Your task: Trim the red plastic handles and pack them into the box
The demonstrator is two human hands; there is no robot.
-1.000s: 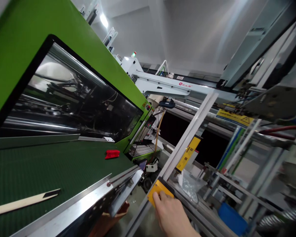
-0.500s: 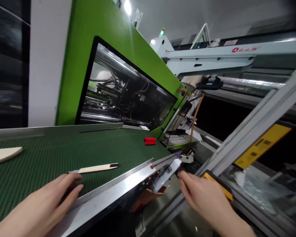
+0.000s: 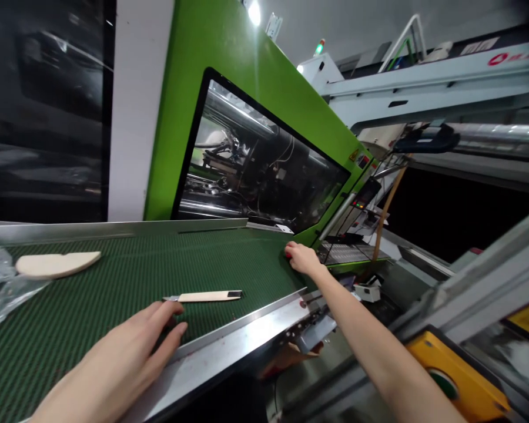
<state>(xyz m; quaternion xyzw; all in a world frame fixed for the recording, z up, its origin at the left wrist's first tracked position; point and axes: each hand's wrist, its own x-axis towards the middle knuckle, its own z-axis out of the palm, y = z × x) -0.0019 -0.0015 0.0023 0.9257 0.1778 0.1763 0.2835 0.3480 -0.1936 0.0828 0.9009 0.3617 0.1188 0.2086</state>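
My left hand (image 3: 132, 346) lies at the near edge of the green ribbed conveyor belt (image 3: 136, 282), thumb and index finger apart with nothing between them. Just past its fingertips is a craft knife (image 3: 207, 296) with a cream handle and a black end, its blade pointing left towards my fingers; whether they touch the blade I cannot tell. My right arm stretches to the belt's far end. There my right hand (image 3: 302, 257) is closed on a small red piece (image 3: 288, 254), mostly hidden by the fingers.
A cream half-round piece (image 3: 57, 265) and a clear plastic bag (image 3: 0, 288) lie on the belt's left. Metal side rails (image 3: 247, 322) edge the belt. Behind stands a green machine (image 3: 264, 70) with a window. A yellow button box (image 3: 458, 376) is at lower right.
My right hand has moved from beside the rail, over to the belt's far end, and closed on the red piece. The view has swung left, showing the plastic bag. The knife stays put.
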